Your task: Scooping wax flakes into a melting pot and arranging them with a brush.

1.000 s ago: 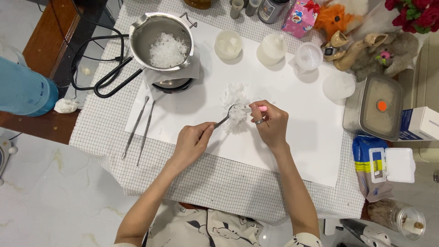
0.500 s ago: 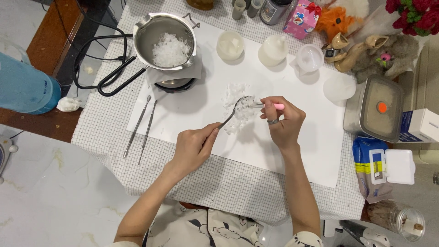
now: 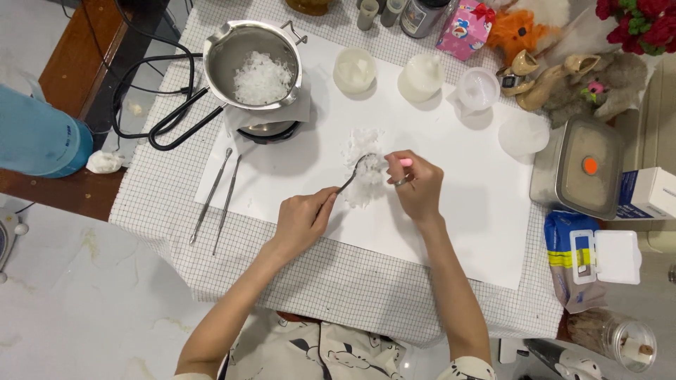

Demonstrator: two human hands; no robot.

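Observation:
My left hand (image 3: 301, 219) grips the handle of a metal spoon (image 3: 352, 174), whose bowl rests in a small pile of white flakes (image 3: 363, 173) on a white sheet of paper (image 3: 465, 211). My right hand (image 3: 415, 184) is beside the spoon's bowl, fingers pinched on a small pink-tipped thing at the pile's right edge. A steel pot (image 3: 256, 63) holding more white flakes sits on a small burner at the upper left, with a long black handle (image 3: 184, 119).
Two thin metal tools (image 3: 220, 193) lie left of the hands. Three white round cups (image 3: 421, 76) stand along the paper's far edge. A steel lidded box (image 3: 579, 169), a wipes pack (image 3: 581, 260) and plush toys (image 3: 563, 70) crowd the right. A blue container (image 3: 39, 137) is far left.
Both hands and the spoon have shifted slightly up and right across the paper to the flake pile. The camera view has drifted a little.

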